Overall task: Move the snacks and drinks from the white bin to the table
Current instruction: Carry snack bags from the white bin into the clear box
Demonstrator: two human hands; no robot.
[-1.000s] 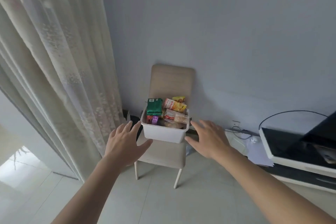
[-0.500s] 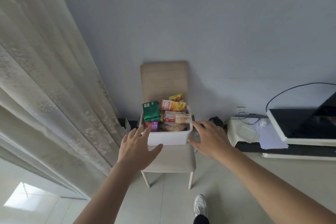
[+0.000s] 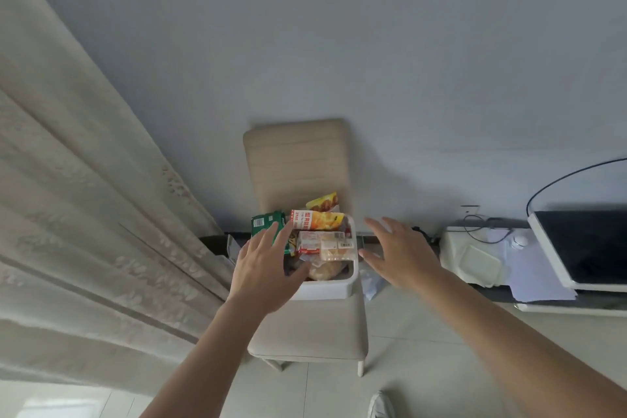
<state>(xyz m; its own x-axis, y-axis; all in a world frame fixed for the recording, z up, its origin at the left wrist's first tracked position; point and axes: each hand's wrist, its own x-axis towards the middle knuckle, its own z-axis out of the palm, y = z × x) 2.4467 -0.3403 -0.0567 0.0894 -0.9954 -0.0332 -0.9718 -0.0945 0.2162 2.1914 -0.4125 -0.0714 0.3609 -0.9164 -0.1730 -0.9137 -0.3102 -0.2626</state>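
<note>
Packets [image 3: 319, 219] piled past the white bin's [image 3: 325, 289] rim beneath the left hand's [image 3: 263, 270] spread fingers [image 3: 281, 235] could topple if the right hand [image 3: 402, 253], equally splayed, knocks it.

At frame centre the bin [image 3: 322, 290] is set on the chair [image 3: 305, 332], snacks [image 3: 320, 243] packed inside; a curtain [image 3: 84, 214] is hung left.

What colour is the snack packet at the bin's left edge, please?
Green snack packet, head view.

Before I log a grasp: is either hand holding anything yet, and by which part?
Nothing is held. The left hand is open over the white bin; the right hand is open beside it.
</note>
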